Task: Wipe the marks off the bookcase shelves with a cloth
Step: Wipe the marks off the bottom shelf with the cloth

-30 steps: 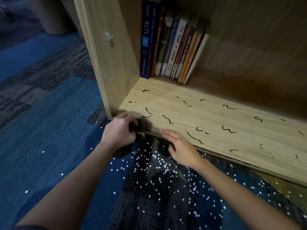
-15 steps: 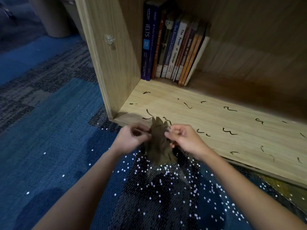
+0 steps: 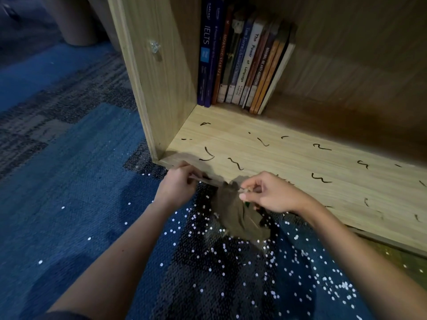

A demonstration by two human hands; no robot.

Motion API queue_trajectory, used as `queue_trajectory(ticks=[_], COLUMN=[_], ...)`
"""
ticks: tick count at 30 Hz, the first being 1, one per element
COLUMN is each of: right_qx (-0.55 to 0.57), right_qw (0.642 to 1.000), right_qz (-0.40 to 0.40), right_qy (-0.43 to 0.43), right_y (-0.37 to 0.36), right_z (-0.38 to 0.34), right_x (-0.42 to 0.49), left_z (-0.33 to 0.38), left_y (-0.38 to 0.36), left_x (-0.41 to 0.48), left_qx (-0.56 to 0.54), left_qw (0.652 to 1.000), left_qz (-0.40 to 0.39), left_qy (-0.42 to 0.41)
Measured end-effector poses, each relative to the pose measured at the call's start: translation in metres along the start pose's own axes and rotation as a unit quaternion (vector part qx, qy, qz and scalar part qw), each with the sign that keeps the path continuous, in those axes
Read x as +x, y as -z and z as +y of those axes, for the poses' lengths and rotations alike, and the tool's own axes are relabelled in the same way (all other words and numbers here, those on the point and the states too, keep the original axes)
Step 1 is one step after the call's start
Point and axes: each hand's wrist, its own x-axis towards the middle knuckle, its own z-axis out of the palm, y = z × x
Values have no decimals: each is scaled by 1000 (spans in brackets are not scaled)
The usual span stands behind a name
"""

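Note:
A dark brown cloth (image 3: pixel 238 215) hangs stretched between my two hands just in front of the bottom shelf's front edge. My left hand (image 3: pixel 179 183) pinches its left corner at the shelf lip. My right hand (image 3: pixel 265 192) pinches the upper right edge between thumb and fingers. The light wooden shelf (image 3: pixel 288 158) carries several black squiggle marks (image 3: pixel 235 163) scattered across its surface.
A row of upright books (image 3: pixel 242 63) stands at the back left of the shelf, against the bookcase side panel (image 3: pixel 159 77). Blue patterned carpet (image 3: pixel 69 181) below is dotted with small white specks. Grey round bases (image 3: pixel 76 21) stand at the far left.
One second ago both hands lay at the shelf's front edge with the cloth barely visible. They have since lifted the cloth and pulled it apart, the right hand moving rightward.

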Motion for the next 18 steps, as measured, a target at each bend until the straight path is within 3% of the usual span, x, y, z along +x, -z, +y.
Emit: queue_trajectory(ticks=[8, 14, 18], right_qx=[-17, -180, -141], right_qw=[997, 951, 939], right_qz=[54, 239, 311], right_qy=[50, 84, 48], right_y=[8, 12, 3], right_z=[-8, -15, -16], right_x=[5, 27, 61], left_z=[-5, -11, -17], left_y=[-7, -11, -12], left_x=[9, 11, 13], left_qx=[112, 182, 178], left_qw=[993, 983, 984], left_qz=[24, 21, 27], left_qy=[-27, 6, 2])
